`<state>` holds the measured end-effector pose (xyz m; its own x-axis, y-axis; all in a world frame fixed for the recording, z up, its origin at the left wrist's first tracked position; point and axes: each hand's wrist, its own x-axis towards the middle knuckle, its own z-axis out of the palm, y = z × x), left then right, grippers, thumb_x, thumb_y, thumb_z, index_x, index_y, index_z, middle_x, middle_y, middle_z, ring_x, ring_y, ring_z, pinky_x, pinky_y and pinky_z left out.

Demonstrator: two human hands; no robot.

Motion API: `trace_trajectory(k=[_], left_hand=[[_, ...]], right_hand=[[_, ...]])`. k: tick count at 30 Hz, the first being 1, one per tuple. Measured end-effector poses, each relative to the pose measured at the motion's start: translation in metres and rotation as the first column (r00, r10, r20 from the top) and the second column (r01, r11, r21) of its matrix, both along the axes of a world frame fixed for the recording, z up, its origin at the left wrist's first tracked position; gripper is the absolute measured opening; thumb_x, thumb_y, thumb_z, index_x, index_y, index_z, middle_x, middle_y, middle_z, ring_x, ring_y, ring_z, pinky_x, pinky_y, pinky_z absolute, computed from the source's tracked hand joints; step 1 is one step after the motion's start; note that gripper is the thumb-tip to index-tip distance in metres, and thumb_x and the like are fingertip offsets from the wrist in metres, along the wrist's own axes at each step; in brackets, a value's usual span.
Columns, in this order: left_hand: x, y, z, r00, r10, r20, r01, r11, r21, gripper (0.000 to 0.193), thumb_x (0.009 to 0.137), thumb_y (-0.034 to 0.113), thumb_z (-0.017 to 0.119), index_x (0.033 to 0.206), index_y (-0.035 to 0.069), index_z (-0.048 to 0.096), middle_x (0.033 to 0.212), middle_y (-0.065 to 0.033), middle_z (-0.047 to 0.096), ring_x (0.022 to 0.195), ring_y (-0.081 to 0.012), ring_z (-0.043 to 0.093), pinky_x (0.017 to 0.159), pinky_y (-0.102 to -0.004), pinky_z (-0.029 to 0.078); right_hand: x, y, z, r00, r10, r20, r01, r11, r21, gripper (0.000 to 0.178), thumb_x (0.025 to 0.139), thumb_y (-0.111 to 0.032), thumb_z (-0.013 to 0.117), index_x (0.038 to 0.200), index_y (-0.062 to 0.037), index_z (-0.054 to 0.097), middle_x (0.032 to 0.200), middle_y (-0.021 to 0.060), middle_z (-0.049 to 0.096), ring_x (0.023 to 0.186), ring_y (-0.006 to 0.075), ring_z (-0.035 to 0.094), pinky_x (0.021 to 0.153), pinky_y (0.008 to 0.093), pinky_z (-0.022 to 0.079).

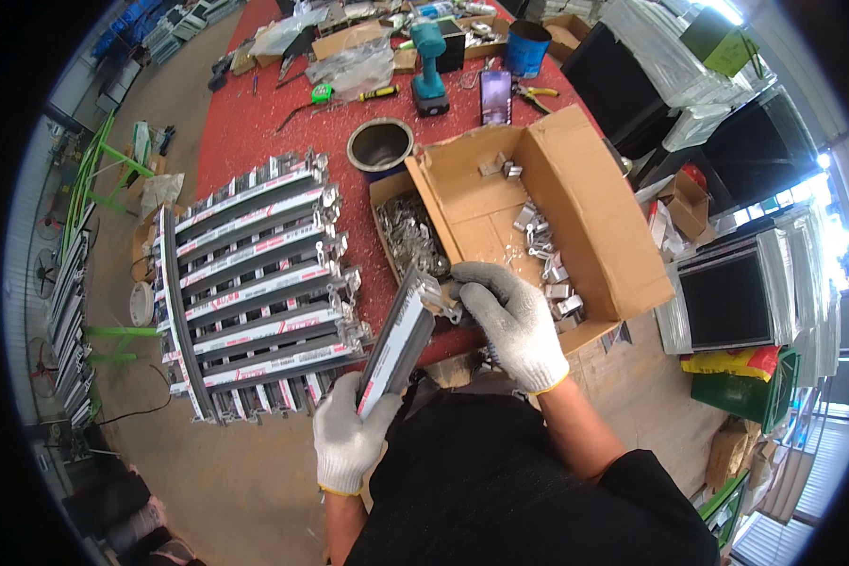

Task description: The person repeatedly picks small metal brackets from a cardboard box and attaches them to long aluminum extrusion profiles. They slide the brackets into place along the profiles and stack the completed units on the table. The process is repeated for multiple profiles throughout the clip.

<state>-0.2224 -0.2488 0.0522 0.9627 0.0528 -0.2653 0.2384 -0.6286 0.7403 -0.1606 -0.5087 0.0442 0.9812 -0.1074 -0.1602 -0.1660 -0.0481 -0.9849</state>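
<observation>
My gloved left hand [352,429] is closed around the lower end of a short dark metal profile [398,341] with a white and red protective strip. The piece slants up toward the right. At its upper end, my gloved right hand [509,316] pinches a small silver metal fitting [441,300], its fingers partly hiding it. Whether the fitting sits inside the profile or only against it, I cannot tell. Just beyond, an open cardboard box [575,203] holds several silver brackets [538,236]. Beside it, a smaller box of small metal parts [410,231] stands partly behind its flap.
Left on the red table [255,113] lies a crosswise stack of similar profiles [255,274], overhanging the edge. A dark metal pot [380,146], a teal cordless drill [429,71], a phone [495,97], pliers [536,94] and a blue can [526,49] stand or lie farther back.
</observation>
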Motion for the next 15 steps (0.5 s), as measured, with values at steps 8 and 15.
trace_trajectory(k=[8,15], left_hand=[[-0.006,0.026,-0.012,0.99,0.141,-0.026,-0.142,0.988,-0.053,0.053,0.095,0.03,0.083,0.129,-0.009,0.072,0.099,-0.0233,0.08,0.089,-0.024,0.075,0.084,-0.0416,0.06],[-0.007,0.046,-0.012,0.988,0.135,-0.076,-0.142,0.986,-0.087,0.052,0.095,0.027,0.081,0.13,-0.01,0.071,0.099,-0.0199,0.08,0.088,-0.0209,0.072,0.086,-0.0407,0.06]], right_hand=[[-0.045,0.013,-0.038,0.992,0.129,0.004,-0.121,0.935,-0.333,0.028,0.104,-0.011,0.071,0.128,-0.0005,0.08,0.111,0.0212,0.084,0.103,0.0314,0.084,0.093,0.0397,0.064],[-0.053,0.054,-0.153,0.986,0.103,-0.133,-0.164,0.767,-0.62,0.02,0.097,-0.011,0.071,0.114,-0.0045,0.08,0.101,0.0239,0.079,0.097,0.0471,0.075,0.091,0.0558,0.061]])
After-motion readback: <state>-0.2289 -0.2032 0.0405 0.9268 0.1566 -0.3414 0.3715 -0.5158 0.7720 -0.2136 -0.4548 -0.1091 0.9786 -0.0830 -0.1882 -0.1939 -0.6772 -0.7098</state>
